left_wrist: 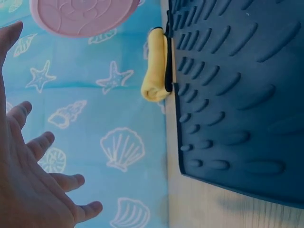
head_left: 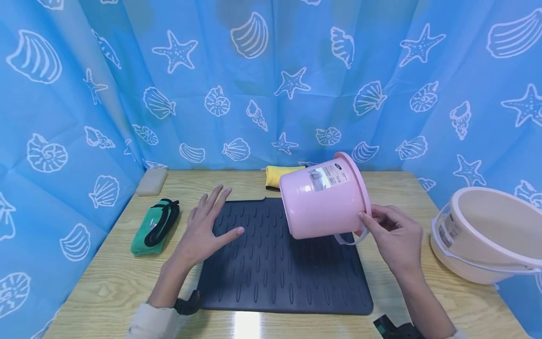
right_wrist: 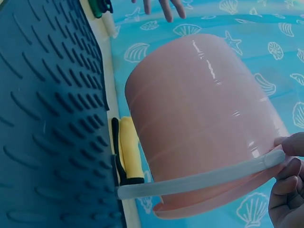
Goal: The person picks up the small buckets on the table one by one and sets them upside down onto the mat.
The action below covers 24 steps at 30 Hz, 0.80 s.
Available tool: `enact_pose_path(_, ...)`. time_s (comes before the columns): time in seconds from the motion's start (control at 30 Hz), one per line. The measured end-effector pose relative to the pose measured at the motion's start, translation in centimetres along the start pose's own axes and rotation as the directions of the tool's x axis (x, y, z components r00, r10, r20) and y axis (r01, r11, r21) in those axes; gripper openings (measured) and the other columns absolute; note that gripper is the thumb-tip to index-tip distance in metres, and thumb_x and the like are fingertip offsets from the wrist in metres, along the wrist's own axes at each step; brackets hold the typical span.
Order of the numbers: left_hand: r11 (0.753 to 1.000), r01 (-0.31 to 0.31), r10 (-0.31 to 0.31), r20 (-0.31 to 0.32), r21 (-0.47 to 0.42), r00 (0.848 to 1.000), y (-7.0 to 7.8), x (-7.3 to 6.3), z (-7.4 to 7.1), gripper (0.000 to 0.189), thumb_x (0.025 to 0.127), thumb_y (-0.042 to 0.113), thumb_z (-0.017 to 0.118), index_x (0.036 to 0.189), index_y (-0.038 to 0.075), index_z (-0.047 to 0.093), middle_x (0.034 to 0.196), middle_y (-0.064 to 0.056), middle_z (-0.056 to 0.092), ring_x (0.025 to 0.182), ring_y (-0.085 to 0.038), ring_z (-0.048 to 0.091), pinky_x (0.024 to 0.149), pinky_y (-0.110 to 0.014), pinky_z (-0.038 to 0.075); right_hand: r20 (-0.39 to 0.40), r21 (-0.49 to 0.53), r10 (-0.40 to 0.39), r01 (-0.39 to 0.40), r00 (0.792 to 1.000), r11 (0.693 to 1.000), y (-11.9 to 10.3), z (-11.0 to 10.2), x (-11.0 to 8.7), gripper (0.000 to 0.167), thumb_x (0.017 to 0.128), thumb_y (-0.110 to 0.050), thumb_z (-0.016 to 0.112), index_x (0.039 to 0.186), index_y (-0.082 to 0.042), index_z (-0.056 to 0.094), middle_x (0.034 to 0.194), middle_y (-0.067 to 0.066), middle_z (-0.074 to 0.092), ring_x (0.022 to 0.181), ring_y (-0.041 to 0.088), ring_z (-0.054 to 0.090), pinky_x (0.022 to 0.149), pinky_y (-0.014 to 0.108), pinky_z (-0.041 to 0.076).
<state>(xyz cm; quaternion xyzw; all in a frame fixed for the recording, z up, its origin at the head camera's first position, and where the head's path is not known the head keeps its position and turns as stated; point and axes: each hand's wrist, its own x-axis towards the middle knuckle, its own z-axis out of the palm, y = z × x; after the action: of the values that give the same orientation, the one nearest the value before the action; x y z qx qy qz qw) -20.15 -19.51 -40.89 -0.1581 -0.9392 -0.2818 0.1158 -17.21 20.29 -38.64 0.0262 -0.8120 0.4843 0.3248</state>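
Observation:
A pink bucket [head_left: 323,200] is held tilted on its side above the dark ribbed mat [head_left: 271,282], its mouth facing right and its base facing left. My right hand [head_left: 395,233] grips its rim between thumb and fingers. The white handle [right_wrist: 199,180] hangs down from the rim in the right wrist view. My left hand [head_left: 207,226] hovers over the mat's left side, fingers spread, apart from the bucket. In the left wrist view the bucket's round pink base [left_wrist: 85,16] shows at the top.
A cream bucket [head_left: 487,235] with a handle stands at the right. A folded green cloth [head_left: 146,230] with a black edge and a pale block [head_left: 152,182] lie at left. Behind the mat lies a rolled yellow cloth [head_left: 277,175]. A blue shell-print curtain [head_left: 262,94] surrounds the wooden table.

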Motion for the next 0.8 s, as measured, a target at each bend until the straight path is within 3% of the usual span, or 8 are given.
enact_pose_path(0.8, 0.993, -0.019, 0.019, 0.003, -0.118, 1.000, 1.9, 2.0, 1.1, 0.098, 0.084, 0.065, 0.065, 0.161, 0.040, 0.010, 0.166, 0.017, 0.000, 0.152, -0.032, -0.002, 0.108, -0.076, 0.008, -0.008, 0.173, 0.057, -0.054, 0.998, 0.983, 0.1, 3.0, -1.4, 0.020, 0.086, -0.009, 0.080, 0.106, -0.005, 0.078, 0.089, 0.006, 0.072, 0.072, 0.014, 0.059, 0.058, 0.015, 0.047)
